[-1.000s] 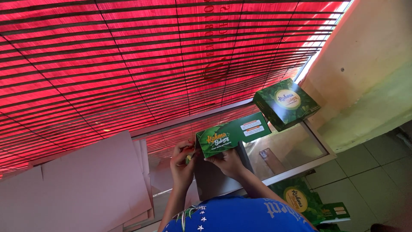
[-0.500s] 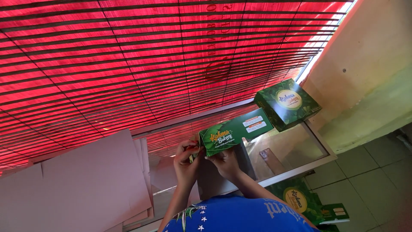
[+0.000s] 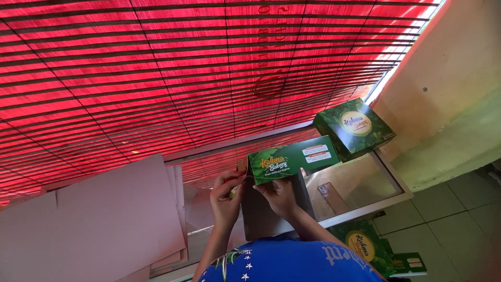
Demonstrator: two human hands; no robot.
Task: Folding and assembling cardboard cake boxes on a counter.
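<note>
Both my hands hold a partly folded green carton (image 3: 290,157) with a yellow logo; its grey inner face (image 3: 263,216) points toward me. My left hand (image 3: 224,201) pinches a flap at the carton's left end. Beside it, my right hand (image 3: 279,197) grips the lower edge just under the printed side. A finished square green box (image 3: 355,128) stands on the glass counter (image 3: 360,183) behind and to the right of the carton.
Flat grey card sheets (image 3: 104,219) lie stacked at the left. A red slatted blind (image 3: 182,68) fills the background. More green boxes (image 3: 365,245) sit low at the right over a tiled floor (image 3: 454,230). A cream wall (image 3: 449,78) rises on the right.
The carton and both hands have shifted slightly up and to the right. My grip on it is unchanged.
</note>
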